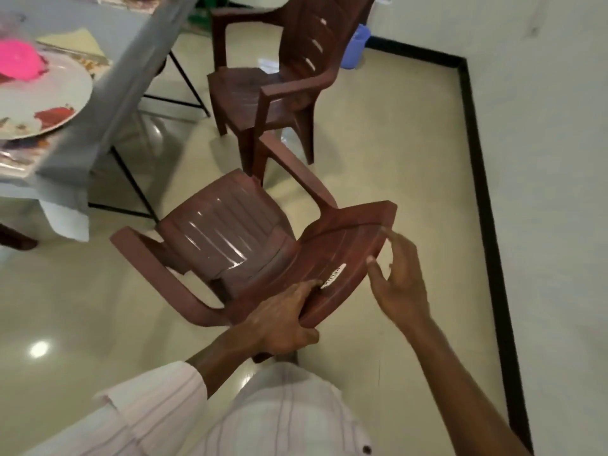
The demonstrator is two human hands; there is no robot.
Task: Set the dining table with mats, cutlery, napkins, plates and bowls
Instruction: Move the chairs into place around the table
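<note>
A person's left hand (283, 324) grips the curved backrest of a reddish-brown moulded plastic armchair (230, 238), fingers on the front face beside a small white label and thumb wrapped under the rim. The right hand (399, 281) holds nothing. Its fingers are spread and loosely bent just beside the backrest's upper edge, and whether the fingertips touch the plastic cannot be told. The chair is tilted, its seat facing a table with a pale grey cloth (108, 93) and thin black metal legs at the upper left.

On that table, near the edge, lies a round white plate with red flower prints (49, 106). A bright pink plastic bowl (19, 64) sits on the plate's far side. It is blurred, and anything inside it cannot be made out. Under the plate's near rim shows a patterned, glossy mat (19, 153). Beyond the plate lies a pale yellow flat sheet (79, 41), perhaps a napkin.

A second reddish-brown plastic armchair (263, 93) stands upright past the tilted one, beside the table. Behind it, against the white wall, stands a light blue plastic container (355, 47), mostly hidden by the chair back, its contents out of sight. The glossy cream tiled floor (378, 153) has a black skirting line along the wall. A white sleeve with thin stripes (158, 399) covers the left arm.
</note>
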